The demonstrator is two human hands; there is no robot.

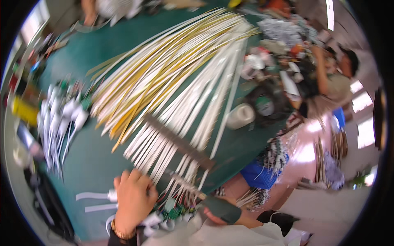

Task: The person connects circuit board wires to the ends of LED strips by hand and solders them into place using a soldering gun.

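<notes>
Head view shows my left hand (133, 201) laid loosely curled, gripping nothing that I can make out, on the near ends of the flat white strips (164, 151) fanned over the green worktop (94, 160); my right hand (221, 209), in a dark cuff, sits at the worktop's near edge and I cannot tell its grip through the blur. I judge the work partway: many strips already lie side by side under a dark bar (180, 143), their wired ends beside small green boards (174, 212), while yellow-edged strips (139, 82) further back lie loose and unsorted.
</notes>
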